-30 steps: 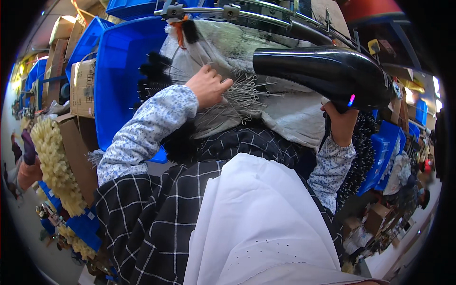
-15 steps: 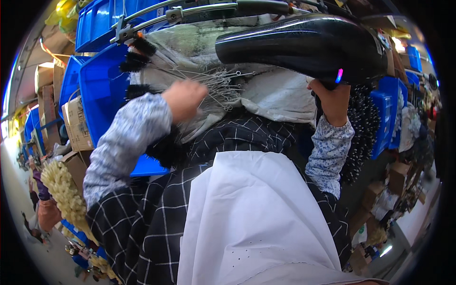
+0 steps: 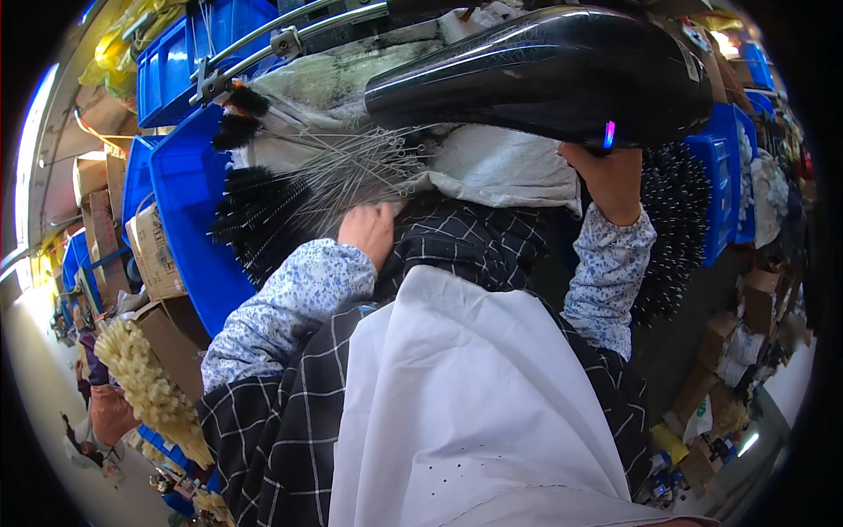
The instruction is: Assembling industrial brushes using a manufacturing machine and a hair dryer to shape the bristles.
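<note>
My right hand (image 3: 608,178) grips the handle of a large glossy black hair dryer (image 3: 544,72), held up with its barrel pointing left; a small pink light glows near the handle. My left hand (image 3: 369,230) rests with fingers curled at a bundle of thin wire-stemmed black brushes (image 3: 290,198) that fan out to the left over a white cloth-covered surface (image 3: 492,167). Both forearms wear blue-flowered sleeves. A black-and-white checked garment (image 3: 290,422) and a white cloth (image 3: 457,404) fill the lower view.
Blue plastic bins (image 3: 189,220) stand at the left and upper left, and more (image 3: 729,176) at the right beside a dark bristly mass (image 3: 672,228). Metal rods (image 3: 290,35) cross the top. Cardboard boxes (image 3: 154,255) and a pale fluffy bundle (image 3: 145,386) sit at the lower left.
My left hand has dropped from the wire stems toward my lap. The hair dryer looms larger and higher in view as the camera tilts; my right hand keeps its grip.
</note>
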`<control>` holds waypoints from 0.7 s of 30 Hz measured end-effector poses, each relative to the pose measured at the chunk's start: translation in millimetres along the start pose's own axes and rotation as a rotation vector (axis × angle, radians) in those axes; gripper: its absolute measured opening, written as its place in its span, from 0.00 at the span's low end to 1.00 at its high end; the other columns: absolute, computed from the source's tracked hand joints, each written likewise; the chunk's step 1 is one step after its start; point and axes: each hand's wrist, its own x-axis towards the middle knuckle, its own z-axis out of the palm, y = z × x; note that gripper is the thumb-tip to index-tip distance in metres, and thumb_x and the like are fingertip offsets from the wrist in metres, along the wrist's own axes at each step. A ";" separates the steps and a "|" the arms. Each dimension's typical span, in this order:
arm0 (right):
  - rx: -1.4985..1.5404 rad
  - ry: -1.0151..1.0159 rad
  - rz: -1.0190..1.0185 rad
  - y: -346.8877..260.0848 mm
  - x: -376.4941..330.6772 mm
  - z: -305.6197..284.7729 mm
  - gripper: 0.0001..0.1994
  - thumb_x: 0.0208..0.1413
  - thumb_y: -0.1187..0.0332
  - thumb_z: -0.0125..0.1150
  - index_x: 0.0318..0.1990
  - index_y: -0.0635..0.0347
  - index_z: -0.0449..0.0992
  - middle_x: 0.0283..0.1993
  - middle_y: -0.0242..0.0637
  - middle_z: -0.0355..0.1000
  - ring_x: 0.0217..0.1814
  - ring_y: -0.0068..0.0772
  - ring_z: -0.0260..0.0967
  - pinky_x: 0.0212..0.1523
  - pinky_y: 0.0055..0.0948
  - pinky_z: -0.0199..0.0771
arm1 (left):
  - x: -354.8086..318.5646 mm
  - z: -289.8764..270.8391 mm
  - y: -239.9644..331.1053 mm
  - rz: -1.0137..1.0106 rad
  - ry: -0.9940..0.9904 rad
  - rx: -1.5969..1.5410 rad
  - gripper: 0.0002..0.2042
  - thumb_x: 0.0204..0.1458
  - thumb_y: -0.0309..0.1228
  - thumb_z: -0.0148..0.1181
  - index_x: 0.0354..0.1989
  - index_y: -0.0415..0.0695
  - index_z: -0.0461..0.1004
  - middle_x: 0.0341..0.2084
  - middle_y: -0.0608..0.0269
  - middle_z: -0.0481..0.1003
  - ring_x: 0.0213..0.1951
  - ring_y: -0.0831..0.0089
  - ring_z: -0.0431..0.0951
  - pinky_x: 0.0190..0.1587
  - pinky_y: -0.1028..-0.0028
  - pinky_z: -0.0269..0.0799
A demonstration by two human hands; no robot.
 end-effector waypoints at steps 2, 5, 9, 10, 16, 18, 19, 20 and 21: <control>0.027 0.030 0.017 5.3 -2.9 -0.4 0.09 0.32 0.73 0.63 0.26 0.62 0.72 0.24 0.34 0.69 0.23 0.26 0.67 0.24 0.20 0.67 | -4.0 -9.7 6.8 -0.213 -0.252 -0.156 0.16 0.44 0.25 0.41 0.43 0.36 0.57 0.35 0.45 0.66 0.41 0.57 0.67 0.44 0.66 0.62; 0.131 0.074 0.078 7.4 -6.2 -3.7 0.09 0.33 0.73 0.62 0.26 0.61 0.72 0.22 0.33 0.69 0.22 0.25 0.67 0.23 0.20 0.67 | -0.5 39.2 -14.3 0.147 0.273 -0.168 0.17 0.44 0.26 0.41 0.45 0.39 0.56 0.41 0.37 0.62 0.44 0.50 0.65 0.45 0.64 0.62; 0.127 0.056 0.047 11.5 -6.9 -5.6 0.07 0.34 0.73 0.61 0.24 0.61 0.72 0.20 0.31 0.69 0.20 0.25 0.67 0.22 0.20 0.66 | 19.7 39.0 -26.8 0.271 0.123 -0.691 0.30 0.35 0.20 0.47 0.52 0.41 0.48 0.46 0.35 0.56 0.50 0.44 0.57 0.51 0.63 0.56; 0.112 0.052 0.033 12.0 -6.8 -5.8 0.06 0.34 0.73 0.60 0.24 0.61 0.72 0.19 0.31 0.69 0.19 0.24 0.67 0.21 0.19 0.66 | 20.2 32.5 -26.4 0.232 0.060 -0.842 0.33 0.34 0.19 0.47 0.54 0.43 0.46 0.48 0.40 0.56 0.51 0.49 0.57 0.51 0.65 0.56; 0.191 0.055 0.044 7.3 0.1 1.4 0.05 0.33 0.74 0.60 0.23 0.62 0.72 0.18 0.31 0.69 0.17 0.22 0.65 0.20 0.17 0.63 | 48.4 30.1 -22.4 0.338 -0.231 -1.456 0.26 0.39 0.18 0.49 0.51 0.43 0.53 0.39 0.57 0.67 0.43 0.76 0.66 0.46 0.77 0.60; 0.170 0.028 0.086 5.3 2.7 3.3 0.06 0.33 0.74 0.60 0.23 0.62 0.72 0.19 0.31 0.69 0.18 0.23 0.65 0.21 0.18 0.63 | 42.4 23.6 -12.3 0.491 -0.239 -1.229 0.19 0.40 0.19 0.50 0.45 0.43 0.62 0.29 0.65 0.73 0.36 0.78 0.70 0.41 0.78 0.64; 0.152 0.005 0.127 3.7 6.0 5.0 0.07 0.33 0.74 0.60 0.24 0.63 0.72 0.19 0.31 0.69 0.19 0.23 0.65 0.23 0.18 0.64 | 36.7 14.5 -8.5 0.480 -0.186 -1.141 0.20 0.39 0.20 0.51 0.45 0.43 0.62 0.28 0.64 0.73 0.35 0.73 0.72 0.39 0.76 0.66; 0.163 -0.008 0.113 1.3 8.9 5.2 0.07 0.33 0.74 0.60 0.24 0.63 0.72 0.19 0.31 0.69 0.19 0.23 0.65 0.23 0.18 0.64 | 29.7 1.7 -6.3 0.459 -0.174 -1.038 0.20 0.39 0.21 0.50 0.45 0.44 0.62 0.29 0.62 0.73 0.35 0.68 0.72 0.39 0.74 0.66; 0.108 -0.011 0.025 -2.3 11.9 5.5 0.07 0.32 0.74 0.60 0.25 0.63 0.72 0.19 0.31 0.69 0.20 0.24 0.65 0.24 0.20 0.64 | 18.4 -16.0 -5.8 0.427 -0.158 -0.935 0.20 0.38 0.21 0.50 0.45 0.45 0.62 0.31 0.60 0.73 0.36 0.64 0.72 0.39 0.72 0.66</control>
